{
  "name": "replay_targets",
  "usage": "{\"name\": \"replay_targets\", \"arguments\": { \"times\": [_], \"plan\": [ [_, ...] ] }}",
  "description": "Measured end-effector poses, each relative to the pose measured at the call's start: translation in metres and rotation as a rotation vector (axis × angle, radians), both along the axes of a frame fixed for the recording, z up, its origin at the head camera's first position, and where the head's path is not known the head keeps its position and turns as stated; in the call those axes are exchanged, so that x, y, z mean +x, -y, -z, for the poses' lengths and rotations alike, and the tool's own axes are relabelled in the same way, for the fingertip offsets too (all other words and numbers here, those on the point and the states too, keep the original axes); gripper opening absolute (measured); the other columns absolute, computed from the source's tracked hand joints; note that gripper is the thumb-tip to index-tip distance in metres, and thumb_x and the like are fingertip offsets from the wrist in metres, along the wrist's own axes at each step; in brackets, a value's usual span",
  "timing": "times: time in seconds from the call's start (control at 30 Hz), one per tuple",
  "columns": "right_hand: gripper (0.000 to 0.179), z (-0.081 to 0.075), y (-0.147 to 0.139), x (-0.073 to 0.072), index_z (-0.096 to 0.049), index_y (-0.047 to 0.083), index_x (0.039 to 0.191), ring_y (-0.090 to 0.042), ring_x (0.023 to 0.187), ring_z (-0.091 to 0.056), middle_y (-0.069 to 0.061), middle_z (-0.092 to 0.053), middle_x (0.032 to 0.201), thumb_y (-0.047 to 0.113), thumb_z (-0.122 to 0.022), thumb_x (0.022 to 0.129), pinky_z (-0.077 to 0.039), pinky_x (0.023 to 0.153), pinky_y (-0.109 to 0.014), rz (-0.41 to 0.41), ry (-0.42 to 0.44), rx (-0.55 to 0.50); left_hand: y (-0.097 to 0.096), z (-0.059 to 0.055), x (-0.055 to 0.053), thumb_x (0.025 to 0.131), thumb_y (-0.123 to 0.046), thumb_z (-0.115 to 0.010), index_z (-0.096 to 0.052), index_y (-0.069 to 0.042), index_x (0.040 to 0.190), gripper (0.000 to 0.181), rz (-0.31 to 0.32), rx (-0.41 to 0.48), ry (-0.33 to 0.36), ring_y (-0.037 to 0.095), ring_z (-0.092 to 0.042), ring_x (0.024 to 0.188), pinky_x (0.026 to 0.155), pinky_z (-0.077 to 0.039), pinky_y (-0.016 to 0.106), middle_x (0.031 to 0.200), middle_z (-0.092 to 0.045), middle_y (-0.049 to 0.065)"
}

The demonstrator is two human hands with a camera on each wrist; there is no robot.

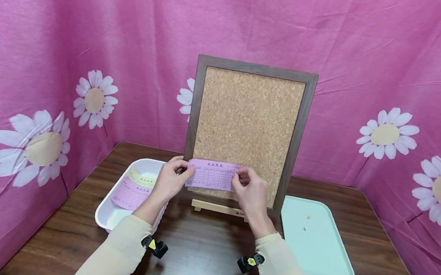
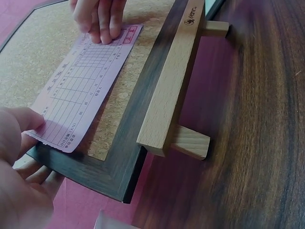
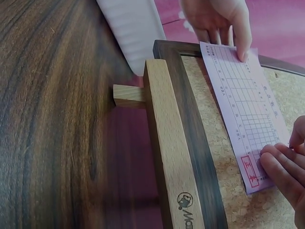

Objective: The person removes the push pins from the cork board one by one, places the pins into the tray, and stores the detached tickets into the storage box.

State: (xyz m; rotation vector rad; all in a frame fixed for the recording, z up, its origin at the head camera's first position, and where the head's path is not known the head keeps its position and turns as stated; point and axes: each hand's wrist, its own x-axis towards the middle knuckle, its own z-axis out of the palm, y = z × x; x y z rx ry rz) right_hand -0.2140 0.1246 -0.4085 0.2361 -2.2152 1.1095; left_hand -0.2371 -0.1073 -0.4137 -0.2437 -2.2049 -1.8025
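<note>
A pink receipt slip lies across the lower part of a framed cork board. At the slip's left end, the thumb of my left hand presses on its front, with the other fingers behind the frame's edge. My right hand is at the slip's right end, fingertips against the paper beside a red stamp. Its thumb and index finger pinch a small pin, almost wholly hidden, with only a dark bit showing. In the left wrist view the slip lies close over the cork.
The board leans on a wooden stand. On the left, a white basket holds pink and yellow slips. A mint tray on the right bears two tiny pieces. Pink flowered cloth hangs behind the wooden table.
</note>
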Motion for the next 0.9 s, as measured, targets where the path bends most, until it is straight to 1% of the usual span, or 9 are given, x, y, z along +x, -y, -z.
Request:
{"name": "replay_targets", "arguments": {
  "times": [0.13, 0.27, 0.4, 0.5, 0.67, 0.77, 0.9],
  "plan": [
    [0.004, 0.001, -0.003, 0.0, -0.075, 0.0, 0.094, -0.024, 0.07, -0.075, -0.014, -0.08, 0.081, 0.0, -0.072, 0.091, -0.057, 0.062, -0.025, 0.0, 0.0, -0.006, 0.001, -0.001, 0.0, 0.096, 0.002, -0.071, -0.075, 0.015, 0.1, 0.014, -0.013, 0.002, 0.003, 0.042, -0.067, 0.129, 0.117, -0.051, 0.05, 0.141, -0.064, 0.028],
    [0.005, 0.001, -0.005, 0.001, -0.075, -0.001, 0.094, -0.025, 0.07, -0.076, -0.014, -0.08, 0.081, 0.001, -0.072, 0.091, -0.056, 0.063, -0.023, 0.001, -0.007, -0.006, 0.002, -0.003, 0.001, 0.097, 0.001, -0.071, -0.076, 0.016, 0.103, 0.017, -0.029, -0.018, -0.003, 0.045, -0.067, 0.13, 0.117, -0.051, 0.049, 0.141, -0.064, 0.03],
    [0.005, 0.0, -0.006, 0.002, -0.075, -0.002, 0.095, -0.026, 0.071, -0.076, -0.015, -0.08, 0.082, 0.001, -0.072, 0.092, -0.058, 0.063, -0.026, -0.006, -0.018, -0.004, 0.003, -0.006, 0.002, 0.097, 0.0, -0.071, -0.076, 0.015, 0.104, 0.018, -0.047, -0.033, -0.007, 0.045, -0.068, 0.129, 0.117, -0.052, 0.048, 0.142, -0.066, 0.029],
    [0.005, 0.0, -0.007, 0.003, -0.076, -0.001, 0.095, -0.026, 0.072, -0.077, -0.015, -0.08, 0.083, 0.001, -0.073, 0.092, -0.06, 0.064, -0.029, -0.01, -0.02, -0.009, 0.004, -0.007, 0.003, 0.097, -0.001, -0.071, -0.077, 0.014, 0.105, 0.018, -0.056, -0.031, 0.003, 0.044, -0.068, 0.129, 0.117, -0.052, 0.047, 0.144, -0.065, 0.028],
    [0.005, 0.001, -0.01, 0.005, -0.076, -0.001, 0.095, -0.026, 0.072, -0.078, -0.015, -0.081, 0.084, 0.001, -0.075, 0.091, -0.061, 0.064, -0.031, -0.01, -0.024, -0.008, 0.005, -0.008, 0.003, 0.097, -0.001, -0.071, -0.076, 0.015, 0.106, 0.019, -0.055, -0.024, 0.008, 0.044, -0.07, 0.127, 0.114, -0.054, 0.045, 0.145, -0.064, 0.026],
    [0.006, 0.002, -0.011, 0.005, -0.076, -0.002, 0.096, -0.026, 0.072, -0.077, -0.014, -0.08, 0.084, 0.001, -0.075, 0.091, -0.061, 0.065, -0.03, -0.016, -0.027, -0.003, 0.007, -0.008, 0.003, 0.096, 0.0, -0.071, -0.076, 0.016, 0.104, 0.018, -0.068, -0.023, 0.0, 0.043, -0.07, 0.127, 0.113, -0.054, 0.043, 0.143, -0.065, 0.025],
    [0.007, 0.001, -0.013, 0.006, -0.076, -0.003, 0.097, -0.026, 0.073, -0.077, -0.015, -0.08, 0.084, -0.001, -0.075, 0.09, -0.062, 0.065, -0.031, -0.033, -0.039, -0.007, 0.01, -0.006, 0.002, 0.096, 0.0, -0.072, -0.076, 0.016, 0.1, 0.017, -0.085, -0.04, -0.014, 0.043, -0.07, 0.125, 0.115, -0.053, 0.044, 0.139, -0.067, 0.025]
  ]
}}
